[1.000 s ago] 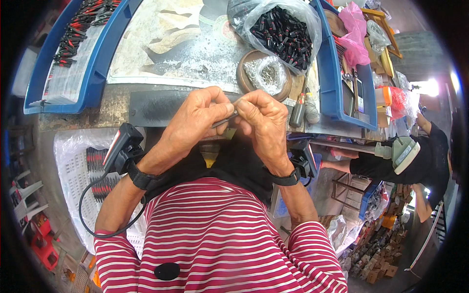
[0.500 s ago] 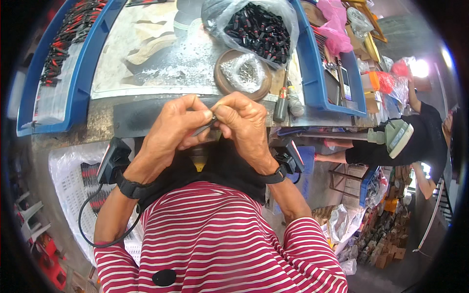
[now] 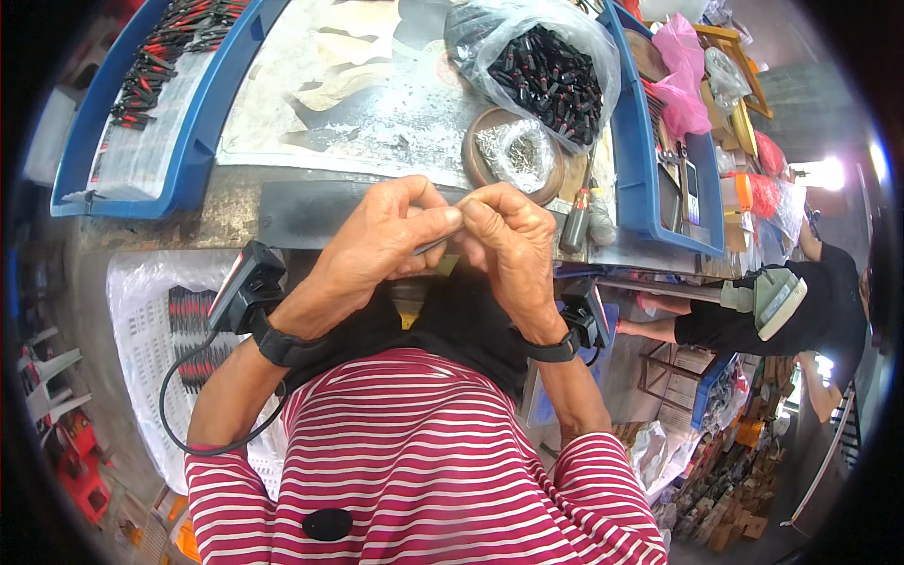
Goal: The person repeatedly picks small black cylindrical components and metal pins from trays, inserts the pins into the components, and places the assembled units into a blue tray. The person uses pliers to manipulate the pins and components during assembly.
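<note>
My left hand (image 3: 381, 235) is closed around a thin dark grey piece (image 3: 431, 246), mostly hidden by the fingers. Against it, fingertip to fingertip, my right hand (image 3: 513, 245) pinches at the end of the piece; whatever lies between its thumb and forefinger is too small to make out. Both hands are just off the bench's near edge, above my lap. Beyond them stands a round brown dish (image 3: 476, 174) with a clear bag of small metal pins (image 3: 521, 153). Behind that is an open plastic bag (image 3: 468, 47) full of small black parts with red marks (image 3: 546, 80).
A screwdriver (image 3: 575, 224) lies right of the dish. Blue trays flank the worktop: the left tray (image 3: 193, 141) holds red-and-black tools (image 3: 151, 80), the right tray (image 3: 642, 188) mixed items. A white crate (image 3: 141, 330) sits below left. Another person (image 3: 829, 301) is at the right.
The bench and its things have shifted rightward in the view as my head turned. My hands stay pressed together, with the fingers only slightly rearranged.
</note>
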The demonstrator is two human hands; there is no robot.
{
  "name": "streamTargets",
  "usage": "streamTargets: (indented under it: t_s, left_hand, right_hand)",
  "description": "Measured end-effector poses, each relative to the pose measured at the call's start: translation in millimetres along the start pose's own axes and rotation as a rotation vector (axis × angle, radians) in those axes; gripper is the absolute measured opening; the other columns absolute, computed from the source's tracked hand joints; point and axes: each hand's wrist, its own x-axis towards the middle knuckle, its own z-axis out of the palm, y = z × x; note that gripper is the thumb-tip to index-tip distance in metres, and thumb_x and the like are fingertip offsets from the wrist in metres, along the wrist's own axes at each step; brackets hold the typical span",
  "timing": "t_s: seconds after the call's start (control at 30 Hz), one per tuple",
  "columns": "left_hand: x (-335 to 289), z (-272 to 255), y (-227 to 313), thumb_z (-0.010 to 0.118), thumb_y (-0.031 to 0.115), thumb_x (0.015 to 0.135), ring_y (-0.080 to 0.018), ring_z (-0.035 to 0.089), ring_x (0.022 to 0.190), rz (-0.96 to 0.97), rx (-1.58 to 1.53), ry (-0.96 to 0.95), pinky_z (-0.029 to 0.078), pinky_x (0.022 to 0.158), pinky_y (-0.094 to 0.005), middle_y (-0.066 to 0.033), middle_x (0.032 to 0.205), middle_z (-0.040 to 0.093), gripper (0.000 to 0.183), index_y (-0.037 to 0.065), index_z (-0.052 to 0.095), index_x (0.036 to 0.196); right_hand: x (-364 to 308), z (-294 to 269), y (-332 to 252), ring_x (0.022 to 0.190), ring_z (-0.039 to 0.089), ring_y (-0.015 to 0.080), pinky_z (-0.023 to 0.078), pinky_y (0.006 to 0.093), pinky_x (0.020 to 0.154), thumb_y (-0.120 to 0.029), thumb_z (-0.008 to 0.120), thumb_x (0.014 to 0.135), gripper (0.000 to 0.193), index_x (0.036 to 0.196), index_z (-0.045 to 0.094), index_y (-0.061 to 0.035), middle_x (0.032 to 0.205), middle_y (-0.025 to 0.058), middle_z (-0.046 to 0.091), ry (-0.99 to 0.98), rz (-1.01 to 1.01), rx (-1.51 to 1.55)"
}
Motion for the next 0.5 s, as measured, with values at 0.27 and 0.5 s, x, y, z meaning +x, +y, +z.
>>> streamTargets:
  t_s: [0.27, 0.5]
  left_hand:
    - [-7.2, -4.9, 11.3, 0.059, 0.016, 0.088, -0.0031, 0.039, 0.049, 0.052, 0.087, 0.017, 0.027, 0.042, -0.0186, -0.0001, 0.059, 0.05, 0.016, 0.002, 0.051, 0.083]
    - [-10.9, -23.4, 29.7, 0.058, 0.015, 0.089, -0.0028, 0.039, 0.051, 0.183, 0.16, 0.074, 0.027, 0.044, -0.0167, -0.0002, 0.064, 0.052, 0.016, 0.002, 0.051, 0.096]
  right_hand:
    - [4.2, 9.5, -16.2, 0.051, 0.048, 0.0027, 0.035, 0.0169, 0.043, -0.015, 0.058, 0.091, 0.015, 0.087, 0.062, -0.0017, 0.066, 0.0003, 0.058, -0.054, 0.02, -0.079]
    - [22.4, 19.5, -49.9, 0.064, 0.055, 0.0071, 0.042, 0.0189, 0.053, -0.015, 0.053, 0.094, 0.021, 0.106, 0.061, 0.001, 0.078, 0.0027, 0.06, -0.154, -0.133, -0.506]
